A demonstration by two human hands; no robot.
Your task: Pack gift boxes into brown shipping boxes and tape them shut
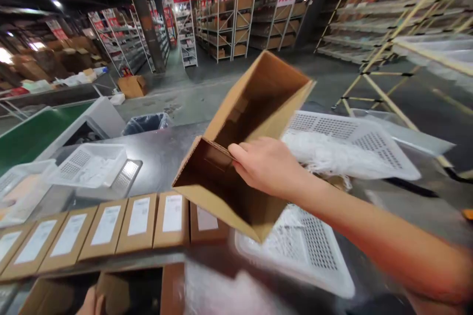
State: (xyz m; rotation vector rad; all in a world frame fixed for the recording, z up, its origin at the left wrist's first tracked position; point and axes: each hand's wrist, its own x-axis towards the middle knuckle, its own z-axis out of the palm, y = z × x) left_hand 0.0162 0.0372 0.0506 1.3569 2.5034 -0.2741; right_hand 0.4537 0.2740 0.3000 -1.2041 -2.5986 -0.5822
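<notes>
Bare table [166, 150] strip left of raised carton [236, 157]; labelled boxes [111, 226] block near edge, white baskets [347, 142] crowd right.

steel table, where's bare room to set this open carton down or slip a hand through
Free: the steel table between the small white basket and the open carton held by the right hand. Crowded: the near edge, filled by a row of labelled boxes, and the right side, under the white mesh baskets. The left hand barely shows.
</notes>
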